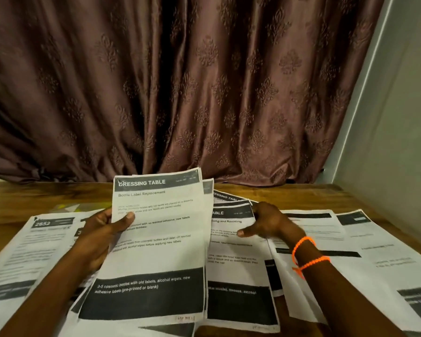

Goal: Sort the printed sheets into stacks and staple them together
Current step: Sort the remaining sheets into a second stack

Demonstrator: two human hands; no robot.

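White printed sheets cover the wooden bench. The left hand grips a raised sheaf headed "DRESSING TABLE". The right hand rests open-fingered on a sheet.

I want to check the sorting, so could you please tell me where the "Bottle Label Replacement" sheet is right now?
In the head view it is centre-left: the "Bottle Label Replacement" sheet is held up by the left hand, above the spread sheets on the table.

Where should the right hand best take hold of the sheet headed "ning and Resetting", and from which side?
Probably its upper right corner, from the right: the sheet lies flat, its left edge hidden under the held stack, and the right hand already rests there, so a pinch grip seems easiest.
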